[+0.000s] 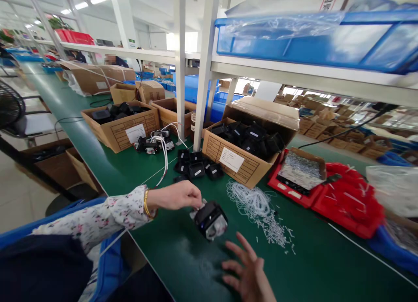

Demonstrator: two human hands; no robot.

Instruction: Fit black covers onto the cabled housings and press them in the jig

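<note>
My left hand [183, 195] is closed in a pinch at the left end of a black housing with a clear front [211, 221], holding it above the green bench. What part the fingertips grip is partly hidden. Just to the right and nearer to me, my right hand [243, 267] has its fingers spread, apart from the housing, with nothing in it. Several small black cases [197, 169] lie on the bench beyond my left hand. Beside them sit finished-looking units with white cables [155, 144].
Cardboard boxes of black parts stand at the back left [127, 123] and back centre [240, 160]. White tubing and short pieces [261, 210] lie right of my hands. Red trays [349, 201] are further right. Shelf posts [204, 75] rise behind; a blue bin [111, 267] is at left.
</note>
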